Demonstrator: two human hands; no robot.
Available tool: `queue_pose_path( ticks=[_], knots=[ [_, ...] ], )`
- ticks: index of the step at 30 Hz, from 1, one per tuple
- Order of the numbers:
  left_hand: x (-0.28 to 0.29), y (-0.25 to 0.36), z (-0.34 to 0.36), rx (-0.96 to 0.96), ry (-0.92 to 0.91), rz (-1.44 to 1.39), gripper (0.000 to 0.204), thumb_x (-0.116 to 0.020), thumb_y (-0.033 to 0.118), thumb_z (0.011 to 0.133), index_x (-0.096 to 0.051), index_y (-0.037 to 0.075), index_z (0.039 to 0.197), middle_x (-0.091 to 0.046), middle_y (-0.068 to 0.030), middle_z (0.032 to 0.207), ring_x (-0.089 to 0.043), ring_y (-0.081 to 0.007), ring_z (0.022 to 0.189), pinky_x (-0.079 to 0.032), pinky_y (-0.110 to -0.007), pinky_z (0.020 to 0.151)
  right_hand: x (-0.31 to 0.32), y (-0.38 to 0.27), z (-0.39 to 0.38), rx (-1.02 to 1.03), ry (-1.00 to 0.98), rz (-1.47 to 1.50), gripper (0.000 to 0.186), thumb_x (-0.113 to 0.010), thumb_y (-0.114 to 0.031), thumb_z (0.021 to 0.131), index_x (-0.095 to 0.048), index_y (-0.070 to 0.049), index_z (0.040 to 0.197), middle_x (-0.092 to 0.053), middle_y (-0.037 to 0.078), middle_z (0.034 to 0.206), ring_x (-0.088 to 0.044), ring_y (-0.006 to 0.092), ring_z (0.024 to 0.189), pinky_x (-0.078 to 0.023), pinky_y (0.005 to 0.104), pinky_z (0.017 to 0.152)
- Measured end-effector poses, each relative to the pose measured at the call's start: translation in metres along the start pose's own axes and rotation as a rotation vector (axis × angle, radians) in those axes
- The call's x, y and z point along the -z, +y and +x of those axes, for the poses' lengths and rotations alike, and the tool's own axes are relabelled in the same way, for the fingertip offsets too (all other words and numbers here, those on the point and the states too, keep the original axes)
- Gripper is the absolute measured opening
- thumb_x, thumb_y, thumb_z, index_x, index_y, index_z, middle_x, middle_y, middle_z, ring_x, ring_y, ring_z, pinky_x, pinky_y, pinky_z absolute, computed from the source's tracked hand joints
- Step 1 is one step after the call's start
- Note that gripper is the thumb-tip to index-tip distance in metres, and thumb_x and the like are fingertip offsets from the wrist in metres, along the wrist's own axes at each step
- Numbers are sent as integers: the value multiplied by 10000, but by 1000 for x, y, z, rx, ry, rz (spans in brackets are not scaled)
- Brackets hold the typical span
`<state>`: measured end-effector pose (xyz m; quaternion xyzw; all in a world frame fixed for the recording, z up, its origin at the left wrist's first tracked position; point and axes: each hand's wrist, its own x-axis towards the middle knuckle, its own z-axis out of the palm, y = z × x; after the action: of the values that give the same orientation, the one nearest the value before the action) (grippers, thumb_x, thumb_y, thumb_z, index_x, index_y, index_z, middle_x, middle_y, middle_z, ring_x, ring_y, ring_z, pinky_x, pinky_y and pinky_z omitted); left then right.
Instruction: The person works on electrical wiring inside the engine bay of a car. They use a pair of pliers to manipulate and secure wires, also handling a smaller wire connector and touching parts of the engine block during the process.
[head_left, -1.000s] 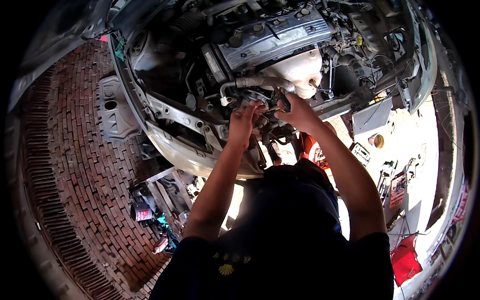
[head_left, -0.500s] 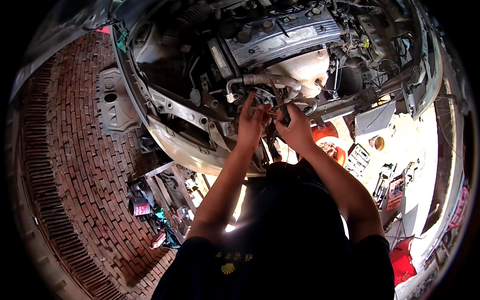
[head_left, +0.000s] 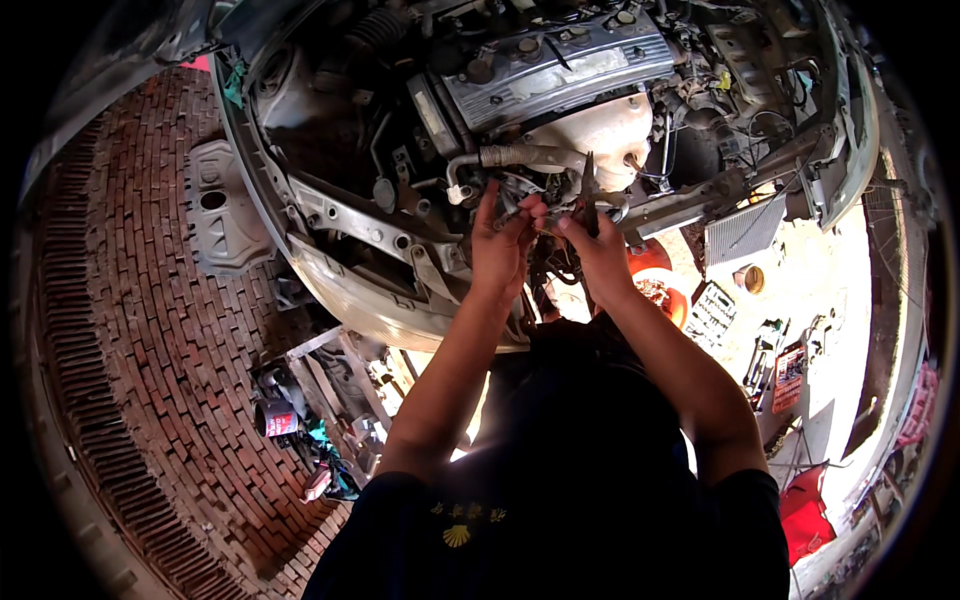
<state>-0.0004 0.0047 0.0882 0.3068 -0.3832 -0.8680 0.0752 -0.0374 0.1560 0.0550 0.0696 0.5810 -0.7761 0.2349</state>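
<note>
Both my hands are at the front of an open car engine bay, below a ribbed hose (head_left: 530, 157) and a pale heat shield (head_left: 597, 133). My left hand (head_left: 498, 248) pinches a thin wire between thumb and fingers, its index finger raised. Close on its right, my right hand (head_left: 602, 258) is closed around dark pliers (head_left: 588, 188), whose jaws point up and away from me. Its thumb and finger also come near the wire (head_left: 548, 232). Dark wiring (head_left: 556, 268) hangs below the hands. The exact hold on the wire is too small to make out.
A silver engine cover (head_left: 560, 72) spans the far middle. The front bumper (head_left: 370, 300) curves on the left. On the brick floor lies a grey panel (head_left: 228, 205). At right are an orange bucket (head_left: 676, 298), a socket set (head_left: 712, 312), a tin (head_left: 748, 279) and a red cloth-like item (head_left: 806, 515).
The pliers in my right hand have turned so their jaws now point up and away. My hands have stayed close together, and the view has shifted slightly.
</note>
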Motion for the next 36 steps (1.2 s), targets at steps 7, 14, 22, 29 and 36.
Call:
queue_pose_path(
  ticks=[7, 14, 22, 29, 36],
  knots=[
    [4, 0, 0, 3, -19, 14, 784, -537, -120, 999, -181, 100, 1663, -662, -250, 1258, -702, -295, 1125, -599, -349, 905, -20, -15, 5, -26, -71, 102, 133, -729, -21, 935, -614, -3, 998, -627, 23, 884, -617, 108, 759, -511, 272, 684],
    [10, -7, 3, -36, -19, 112, 797, -573, -89, 1003, -173, 98, 1666, -687, -207, 1220, -719, -259, 1052, -581, -319, 820, -15, -9, 24, 206, -3, -293, 117, -708, -39, 908, -631, 2, 985, -630, 18, 826, -598, 112, 734, -528, 300, 712],
    [14, -12, 6, -82, -11, 155, 858, -701, -31, 968, -205, 74, 1661, -706, -157, 1143, -708, -198, 949, -547, -298, 747, -20, -35, 28, 363, 30, -547, 170, -722, -125, 911, -645, 11, 980, -609, 46, 734, -595, 149, 690, -521, 330, 705],
    [14, -17, 11, -86, 2, 36, 816, -685, -45, 976, -245, 82, 1652, -704, -142, 1111, -701, -185, 936, -539, -281, 728, 11, -30, -32, 95, -35, -641, 316, -685, -290, 994, -666, 16, 1067, -714, 148, 867, -694, 279, 793, -536, 387, 774],
    [5, -14, 6, -79, 37, 15, 812, -682, -24, 986, -229, 86, 1652, -739, -94, 1086, -695, -120, 898, -558, -247, 791, 9, -49, -31, 41, -217, -842, 355, -637, -310, 1033, -657, 36, 1113, -677, 151, 865, -649, 235, 790, -500, 399, 757]
  ],
)
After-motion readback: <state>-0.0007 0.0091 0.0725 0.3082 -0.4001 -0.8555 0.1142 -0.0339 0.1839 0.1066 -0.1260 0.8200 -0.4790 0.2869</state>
